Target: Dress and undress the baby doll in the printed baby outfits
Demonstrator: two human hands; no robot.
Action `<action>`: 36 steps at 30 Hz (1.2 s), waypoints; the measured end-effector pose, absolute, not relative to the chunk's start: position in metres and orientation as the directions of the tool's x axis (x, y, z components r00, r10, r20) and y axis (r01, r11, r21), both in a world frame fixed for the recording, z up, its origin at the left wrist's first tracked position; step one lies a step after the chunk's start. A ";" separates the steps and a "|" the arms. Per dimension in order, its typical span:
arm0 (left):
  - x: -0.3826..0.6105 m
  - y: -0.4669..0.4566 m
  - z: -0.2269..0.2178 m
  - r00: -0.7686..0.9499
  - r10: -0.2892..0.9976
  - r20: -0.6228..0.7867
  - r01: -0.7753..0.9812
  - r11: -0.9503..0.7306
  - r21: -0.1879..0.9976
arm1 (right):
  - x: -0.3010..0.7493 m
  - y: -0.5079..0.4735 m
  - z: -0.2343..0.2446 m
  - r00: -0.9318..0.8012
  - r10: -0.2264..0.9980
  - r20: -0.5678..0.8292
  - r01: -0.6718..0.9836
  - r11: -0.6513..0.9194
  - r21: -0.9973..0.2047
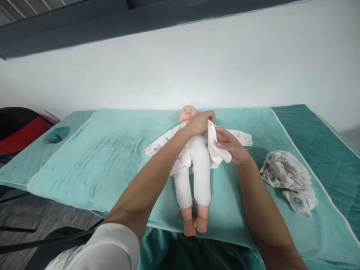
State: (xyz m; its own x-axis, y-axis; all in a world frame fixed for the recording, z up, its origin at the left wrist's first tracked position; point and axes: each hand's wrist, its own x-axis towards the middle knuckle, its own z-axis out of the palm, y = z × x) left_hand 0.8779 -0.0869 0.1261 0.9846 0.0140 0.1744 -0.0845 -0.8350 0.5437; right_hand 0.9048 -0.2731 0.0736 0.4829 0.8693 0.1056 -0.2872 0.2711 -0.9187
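A baby doll [201,176] in white leggings lies on its back, head away from me and bare feet towards me. A white baby shirt [181,160] with small green prints lies open under and around it, both sleeves spread sideways. My left hand [203,122] reaches across the doll's upper chest, fingers curled at the top of the shirt's right front panel. Lower on that raised panel, my right hand [231,145] pinches the cloth between thumb and fingers. The panel's inner side faces me. My left hand and forearm hide part of the doll's chest.
A crumpled printed white garment [289,174] lies right of the doll. Everything rests on a green padded bed [92,157] with a face hole [57,135] at its left end. A white wall [174,71] stands behind, and a black and red chair [21,131] is at far left.
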 end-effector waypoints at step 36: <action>0.645 -0.121 0.007 0.740 0.653 0.164 0.192 -0.438 0.878 | 0.823 -0.337 0.005 0.742 0.617 0.260 0.515 -0.278 -0.811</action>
State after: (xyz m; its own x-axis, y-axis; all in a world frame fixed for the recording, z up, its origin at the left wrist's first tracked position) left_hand 0.6449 -0.1206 0.0075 0.7396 0.6527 0.1642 0.1917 -0.4382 0.8782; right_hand 0.8226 -0.3369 0.0052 0.7425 0.6173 0.2601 0.5150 -0.2778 -0.8109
